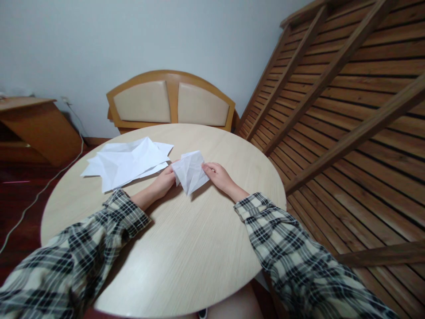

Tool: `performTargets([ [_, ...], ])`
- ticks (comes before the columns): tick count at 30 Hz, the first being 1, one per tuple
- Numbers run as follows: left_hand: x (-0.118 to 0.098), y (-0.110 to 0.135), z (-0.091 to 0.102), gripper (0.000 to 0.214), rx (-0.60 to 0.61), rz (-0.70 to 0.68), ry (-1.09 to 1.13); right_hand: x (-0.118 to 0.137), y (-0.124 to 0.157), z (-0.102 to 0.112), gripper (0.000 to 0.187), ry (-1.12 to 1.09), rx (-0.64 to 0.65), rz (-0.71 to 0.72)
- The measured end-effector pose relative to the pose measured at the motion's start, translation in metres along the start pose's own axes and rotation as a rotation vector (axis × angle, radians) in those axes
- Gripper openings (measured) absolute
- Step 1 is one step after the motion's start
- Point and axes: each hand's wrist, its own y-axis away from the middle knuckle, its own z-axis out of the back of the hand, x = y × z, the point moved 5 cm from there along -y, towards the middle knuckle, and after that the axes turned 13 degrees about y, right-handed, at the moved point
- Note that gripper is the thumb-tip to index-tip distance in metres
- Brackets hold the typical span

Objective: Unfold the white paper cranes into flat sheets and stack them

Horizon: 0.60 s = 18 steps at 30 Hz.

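A creased, partly folded white paper [190,171] is held just above the round light-wood table [186,248]. My left hand [163,182] pinches its left edge with closed fingers. On the opposite edge, my right hand [219,175] grips the paper the same way. Both arms wear plaid sleeves. A loose pile of other white creased sheets [128,162] lies on the table to the left of my left hand.
A wooden chair [171,103] with padded back stands behind the table against the pale wall. A slatted wooden frame [348,110] leans at the right. A wooden cabinet [31,126] and a white cable [43,188] are on the dark floor at left.
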Motion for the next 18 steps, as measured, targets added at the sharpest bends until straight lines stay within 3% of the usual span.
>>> performTargets([
  [2, -0.001, 0.001, -0.004, 0.034, 0.025, 0.015, 0.001, -0.001, 0.000, -0.004, 0.062, -0.018, 0.057, -0.026],
  [5, -0.007, 0.004, -0.008, 0.034, 0.074, -0.009, -0.047, -0.003, 0.000, -0.007, 0.062, -0.097, 0.072, -0.080],
  [10, -0.012, 0.004, -0.009, 0.038, 0.133, -0.079, -0.169, 0.002, 0.002, -0.003, 0.051, -0.222, -0.018, -0.101],
  [14, -0.008, 0.002, -0.011, 0.044, 0.156, 0.028, 0.013, 0.004, 0.003, 0.004, 0.044, -0.251, -0.088, -0.104],
  [18, -0.008, 0.004, -0.011, 0.075, 0.148, 0.165, 0.225, 0.003, 0.003, 0.005, 0.039, -0.236, -0.097, -0.113],
])
